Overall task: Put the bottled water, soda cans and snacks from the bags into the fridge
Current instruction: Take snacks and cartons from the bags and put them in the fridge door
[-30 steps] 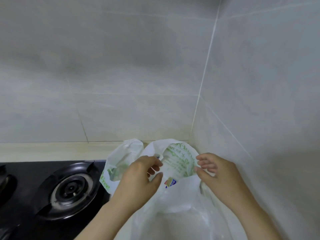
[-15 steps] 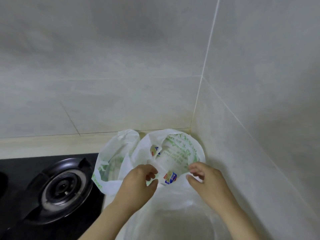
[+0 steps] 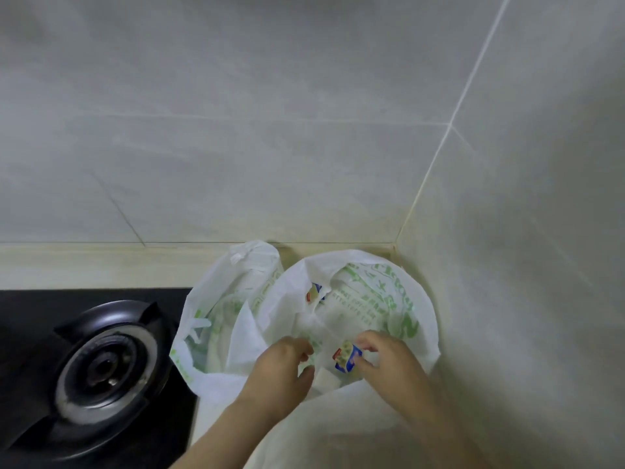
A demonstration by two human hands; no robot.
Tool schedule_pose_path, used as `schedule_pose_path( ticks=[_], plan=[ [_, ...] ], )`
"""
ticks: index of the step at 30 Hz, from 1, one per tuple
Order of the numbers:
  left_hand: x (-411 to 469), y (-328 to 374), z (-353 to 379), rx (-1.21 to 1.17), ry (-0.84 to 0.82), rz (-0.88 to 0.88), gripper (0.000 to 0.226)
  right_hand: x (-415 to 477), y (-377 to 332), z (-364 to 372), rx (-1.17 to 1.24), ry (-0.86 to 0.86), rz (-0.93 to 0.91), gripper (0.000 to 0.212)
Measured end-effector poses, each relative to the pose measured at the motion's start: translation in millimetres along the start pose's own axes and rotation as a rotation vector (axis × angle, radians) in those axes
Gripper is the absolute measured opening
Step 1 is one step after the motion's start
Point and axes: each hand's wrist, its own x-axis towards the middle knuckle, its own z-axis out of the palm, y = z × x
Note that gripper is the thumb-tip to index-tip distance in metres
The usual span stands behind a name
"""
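**Bags in the corner, both hands at the bigger one**

Bags first: two white plastic ones with green print sit on the pale surface (image 3: 84, 265). They're pushed into the corner where the two tiled walls meet, lower middle of the frame. The big bag (image 3: 424, 306) is the one right in the corner, with its mouth gaping wide toward the camera. The second bag (image 3: 233, 299) touches it on the left, squeezed between it and the black hob (image 3: 27, 319), and its lower left edge laps onto the hob's corner. A round burner (image 3: 101, 367) fills the lower left of the frame.

Both hands come up from the bottom edge and meet at the near rim of the big bag. On the left hand (image 3: 277, 370) the fingers are curled in, with thumb and forefinger pinching a fold of the big bag's white plastic. The right hand (image 3: 392, 367) has its thumb and first fingers pinching a small snack packet (image 3: 348, 358). It's blue with yellow and a bit of red, tilted, and sits just inside the bag's front edge between the two hands.

Another packet (image 3: 314, 292) in the same colours pokes out further back in that bag, toward the upper left of the opening, half buried in folds of plastic. It's all pretty blurry around the fingers, so I can't read any print. I also can't tell what's inside the second bag through the plastic.
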Motion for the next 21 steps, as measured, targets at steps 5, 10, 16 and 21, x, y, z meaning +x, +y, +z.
schedule_pose_path(
  ticks=[5,10,16,21],
  plan=[
    [3.1,-14.4,25.9,0.021,-0.064,-0.067,0.033,8.0,11.2,13.0,-0.063,-0.112,0.034,0.032],
    [3.5,-23.7,47.1,-0.015,-0.084,-0.106,0.049,2.3,23.0,22.4,-0.092,-0.148,0.097,0.039],
    [15.1,-24.1,67.8,-0.012,-0.099,-0.108,0.067,-1.4,33.3,27.8,-0.134,-0.202,0.149,0.054],
    [35.6,-16.8,82.0,0.054,-0.121,-0.082,0.064,-0.5,41.6,25.8,-0.165,-0.260,0.190,0.060]
  ],
)
